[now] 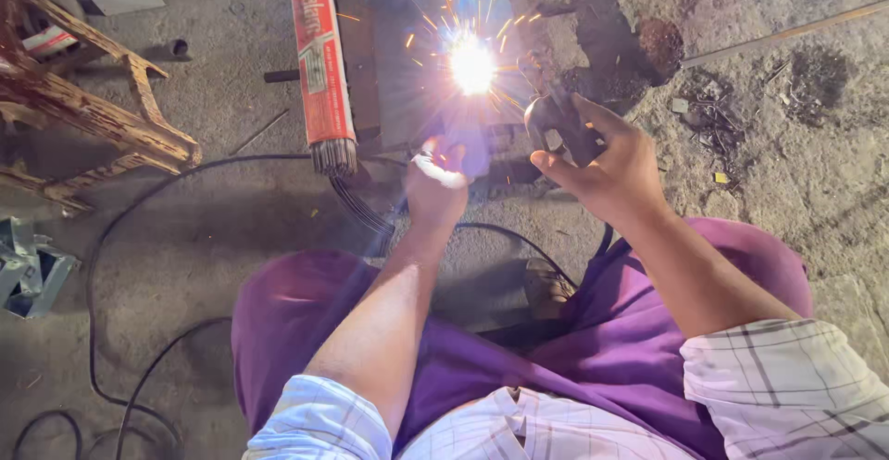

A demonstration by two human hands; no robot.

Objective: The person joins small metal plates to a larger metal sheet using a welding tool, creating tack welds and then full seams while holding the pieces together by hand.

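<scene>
Two hands at work: left hand (435, 187) gripping welding holder, arc (472, 66) sparking on metal frame (398, 80); right hand (607, 168) clasping dark shield (556, 126). Weld underway, unfinished. Rod pack (319, 62) alongside on floor (204, 228).

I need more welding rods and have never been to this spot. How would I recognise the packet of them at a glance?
Start at the bright welding flash on the ground ahead of the squatting person. Just left of it lies a long red packet, its open near end showing a bundle of grey rod tips. Nothing else nearby is red.
</scene>
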